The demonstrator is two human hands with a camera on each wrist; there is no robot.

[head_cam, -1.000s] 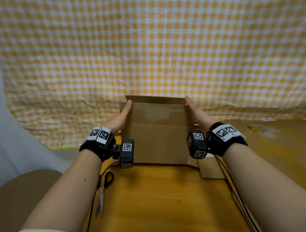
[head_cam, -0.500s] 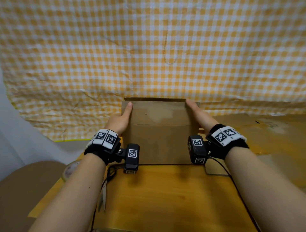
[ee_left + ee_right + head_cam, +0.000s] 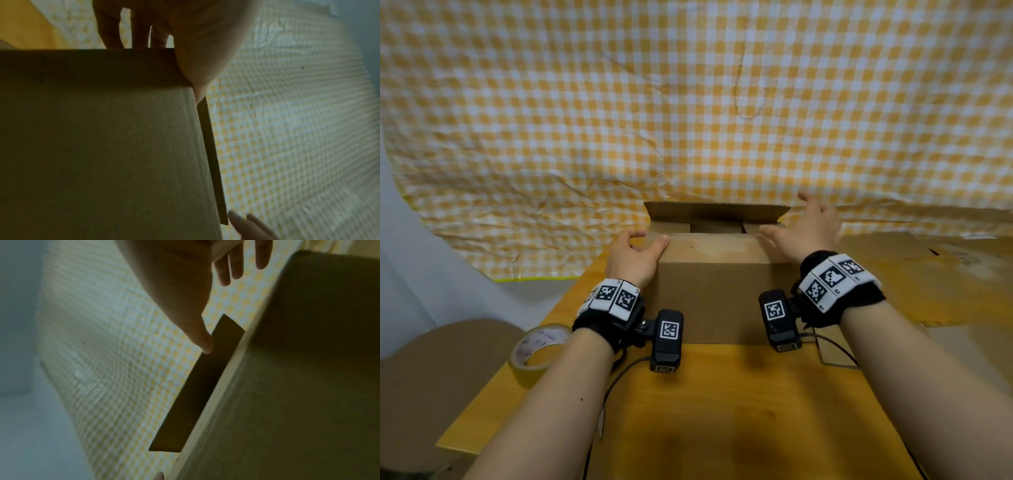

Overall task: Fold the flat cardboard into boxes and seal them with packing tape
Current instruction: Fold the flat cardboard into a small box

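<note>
A brown cardboard box point(image 3: 714, 294) stands on the wooden table point(image 3: 722, 411). Its near top flap point(image 3: 714, 248) lies folded down, and the far flap point(image 3: 717, 212) stands up behind it. My left hand point(image 3: 637, 250) grips the box's top left corner, thumb on the near flap and fingers down the left side. The left wrist view shows that thumb point(image 3: 197, 65) along the box point(image 3: 102, 146) edge. My right hand point(image 3: 804, 229) hovers at the top right corner with fingers spread. In the right wrist view its thumb point(image 3: 203, 340) nears the far flap point(image 3: 197, 389).
A roll of yellowish packing tape point(image 3: 537, 353) lies at the table's left edge beside my left forearm. Flat cardboard sheets point(image 3: 928, 274) lie to the right of the box. A yellow checked cloth point(image 3: 688, 102) hangs close behind it.
Both hands lay flat along the box's sides before. Now the left thumb holds the near flap down, the right hand has lifted off and spread, and the far flap shows.
</note>
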